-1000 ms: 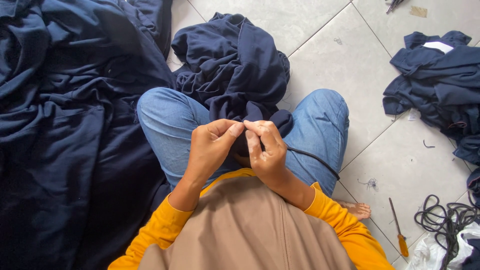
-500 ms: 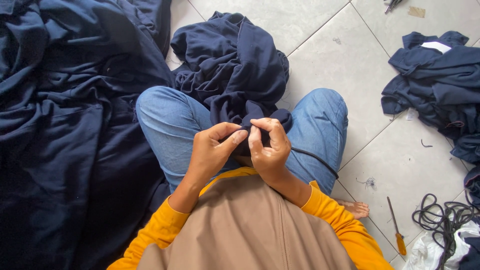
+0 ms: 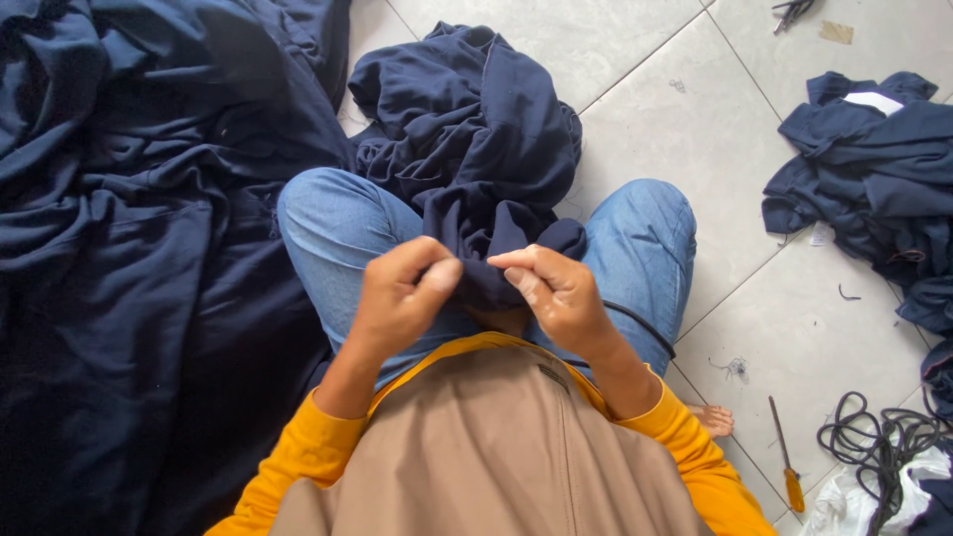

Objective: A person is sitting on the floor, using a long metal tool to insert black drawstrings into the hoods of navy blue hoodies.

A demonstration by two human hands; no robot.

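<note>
Both the left hand (image 3: 402,298) and right hand (image 3: 551,288) pinch shut on the navy garment (image 3: 476,159) bunched in the lap — tug apart too hard, and that small fold could slip free.

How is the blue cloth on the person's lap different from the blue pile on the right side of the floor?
The lap cloth is pinched at its near edge by the left hand and the right hand; the right-side pile is touched by no hand. The lap cloth drapes over the jeans, while the right-side pile lies on the floor tiles. Only the right-side pile shows a white patch. Both are crumpled and dark navy.
</note>
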